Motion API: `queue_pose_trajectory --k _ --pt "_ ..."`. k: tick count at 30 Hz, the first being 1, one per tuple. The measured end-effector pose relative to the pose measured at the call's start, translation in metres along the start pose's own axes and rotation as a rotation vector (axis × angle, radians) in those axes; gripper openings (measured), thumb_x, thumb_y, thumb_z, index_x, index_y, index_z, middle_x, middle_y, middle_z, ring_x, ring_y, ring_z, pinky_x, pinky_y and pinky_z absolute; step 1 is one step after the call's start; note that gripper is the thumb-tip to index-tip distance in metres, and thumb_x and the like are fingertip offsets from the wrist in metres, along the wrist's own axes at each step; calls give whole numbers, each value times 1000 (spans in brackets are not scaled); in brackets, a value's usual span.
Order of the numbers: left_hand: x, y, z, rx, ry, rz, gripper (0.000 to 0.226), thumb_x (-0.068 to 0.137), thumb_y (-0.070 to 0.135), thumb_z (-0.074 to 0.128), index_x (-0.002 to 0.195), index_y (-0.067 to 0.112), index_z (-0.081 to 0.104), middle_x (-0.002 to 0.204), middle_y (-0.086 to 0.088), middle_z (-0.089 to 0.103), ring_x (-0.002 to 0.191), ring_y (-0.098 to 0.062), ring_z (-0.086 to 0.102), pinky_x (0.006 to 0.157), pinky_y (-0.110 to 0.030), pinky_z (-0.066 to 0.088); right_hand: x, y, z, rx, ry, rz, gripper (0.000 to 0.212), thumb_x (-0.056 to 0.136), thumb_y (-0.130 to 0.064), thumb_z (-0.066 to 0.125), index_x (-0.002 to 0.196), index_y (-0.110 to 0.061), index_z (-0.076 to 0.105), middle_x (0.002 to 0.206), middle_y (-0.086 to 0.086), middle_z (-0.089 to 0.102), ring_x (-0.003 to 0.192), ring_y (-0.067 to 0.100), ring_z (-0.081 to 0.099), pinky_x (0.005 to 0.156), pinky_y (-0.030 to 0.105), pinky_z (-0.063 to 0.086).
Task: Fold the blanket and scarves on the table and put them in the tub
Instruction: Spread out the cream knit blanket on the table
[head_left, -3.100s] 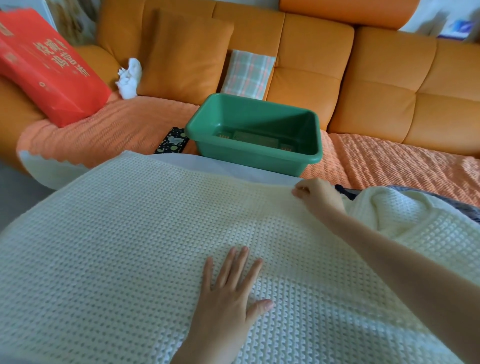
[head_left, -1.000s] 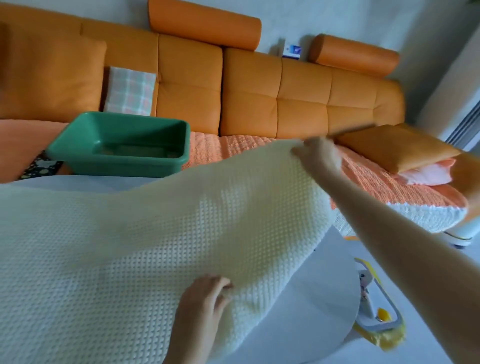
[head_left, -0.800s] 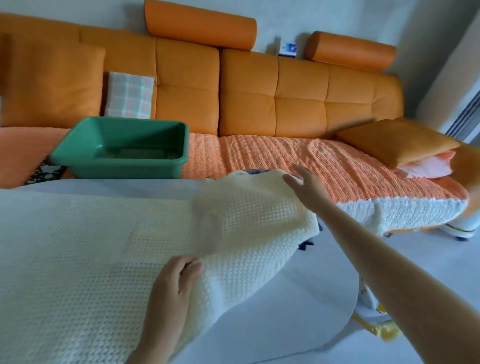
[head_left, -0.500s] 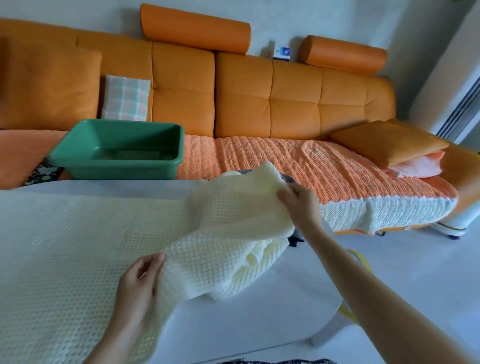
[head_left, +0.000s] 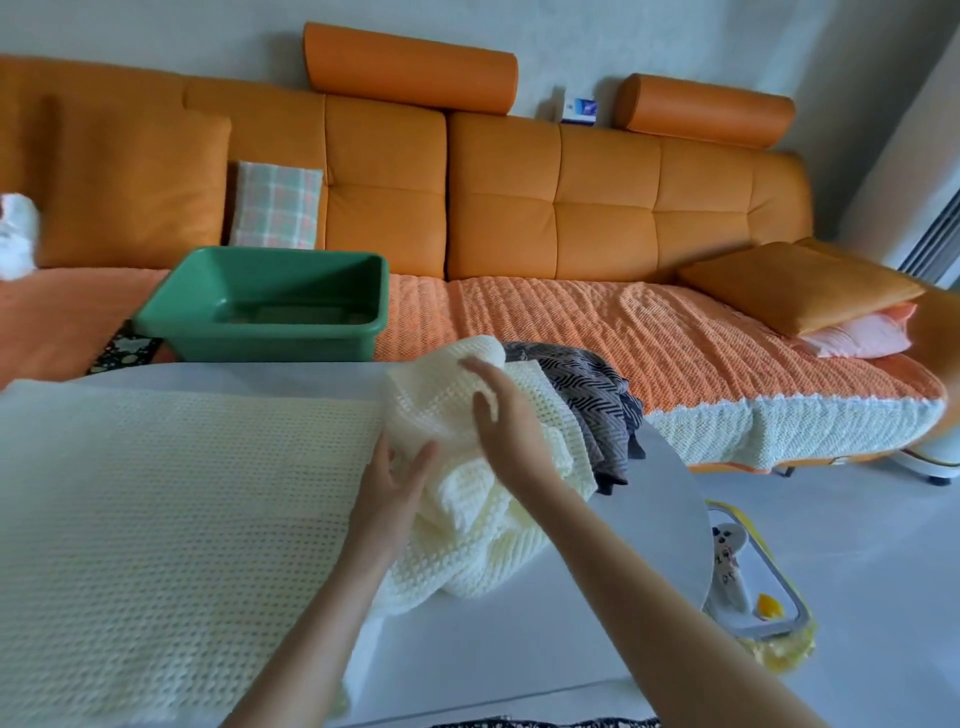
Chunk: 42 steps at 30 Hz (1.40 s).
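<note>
A view from a head-worn camera looks down at a white desk (head_left: 571, 623) in front of an orange sofa (head_left: 571, 197). A cream waffle-knit blanket (head_left: 156, 519) lies spread flat across the left and middle of the desk, while its right end is bunched in a loose heap. Both hands meet at that heap. The left hand (head_left: 387, 499) is open with fingers spread, resting against the bunched fabric near where the flat part ends. The right hand (head_left: 511, 431) is also open, fingers loosely curved over the top of the heap; whether it pinches any fabric underneath cannot be told.

Just beyond the heap, touching it, lies a crumpled dark scarf (head_left: 597, 405) with a zigzag pattern, at the desk's far right edge. An empty green tub (head_left: 280, 332) sits on the sofa seat just behind the desk, to the left of the hands.

The step in hand appears to be sorting out the bunched end for a fold. To do it well, the hands likely need to find the two corners of that end, shake out the wrinkles, and carry the edge over the flat part so the edges line up, keeping the scarf from being dragged along.
</note>
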<state>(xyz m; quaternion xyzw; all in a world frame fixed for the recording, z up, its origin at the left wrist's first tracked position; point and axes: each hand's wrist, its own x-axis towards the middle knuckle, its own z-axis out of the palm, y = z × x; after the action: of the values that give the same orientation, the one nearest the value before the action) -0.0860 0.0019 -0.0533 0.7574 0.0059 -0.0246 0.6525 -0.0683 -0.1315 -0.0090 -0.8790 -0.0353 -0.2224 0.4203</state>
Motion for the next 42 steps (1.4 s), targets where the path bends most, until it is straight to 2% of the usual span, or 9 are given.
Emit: queue_pose_trajectory --k 3,7,14,22,28,31,34,39,42 --pt "7 -8 15 230 -22 -5 93 71 72 55 147 33 18 144 5 39 131 -19 40 107 -40 32 -7 46 -27 -31 170 299 41 97 -29 48 135 -14 46 139 4 48 128 19 44 104 35 37" --pt "18 -10 17 218 138 90 42 85 29 64 125 29 53 104 6 65 92 -18 59 81 -31 45 -39 84 -12 6 -14 479 61 89 -61 40 132 -18 49 135 7 49 128 24 40 105 42 34" --pt "44 -20 -44 -128 503 -61 29 92 14 55 120 9 56 112 -8 59 104 -26 57 86 -34 44 -39 93 25 -96 50 514 53 87 -37 62 135 -20 46 135 0 39 128 22 26 106 35 24" --pt "32 5 -42 -150 225 141 21 89 19 61 109 26 63 109 5 64 98 -12 60 81 -26 48 -28 94 -39 19 394 435 22 88 -22 62 107 -14 68 105 2 67 97 21 59 79 33 47" --pt "19 7 -24 42 110 242 22 88 22 62 109 30 62 111 13 60 101 -8 54 78 -19 42 -14 99 -133 -44 616 354 20 96 -15 47 104 -7 63 85 5 60 79 21 52 62 29 34" --pt "13 -4 -14 174 30 249 25 88 26 62 111 33 61 108 4 59 91 -10 53 70 -16 39 -17 125 -152 -143 390 477 30 98 -12 43 123 -3 57 113 16 62 97 28 56 85 40 44" --pt "5 -14 1 324 -95 267 29 86 29 64 115 28 61 115 -2 53 108 -15 50 83 -16 35 -36 153 -140 -260 46 515 42 97 -10 46 139 -9 43 150 13 32 136 33 34 111 48 25" --pt "-19 -23 17 540 -94 254 77 60 74 59 124 32 54 141 -8 17 136 -25 17 108 -36 27 -79 118 -99 -130 -60 221 52 84 -45 57 130 -20 55 140 -3 47 128 14 41 108 39 33" --pt "-28 -34 17 668 -27 424 74 54 54 77 119 26 55 147 -6 14 133 -23 18 102 -39 35 -101 113 -72 -222 -166 71 54 74 -45 71 121 -22 59 124 -10 56 115 8 49 100 28 37"
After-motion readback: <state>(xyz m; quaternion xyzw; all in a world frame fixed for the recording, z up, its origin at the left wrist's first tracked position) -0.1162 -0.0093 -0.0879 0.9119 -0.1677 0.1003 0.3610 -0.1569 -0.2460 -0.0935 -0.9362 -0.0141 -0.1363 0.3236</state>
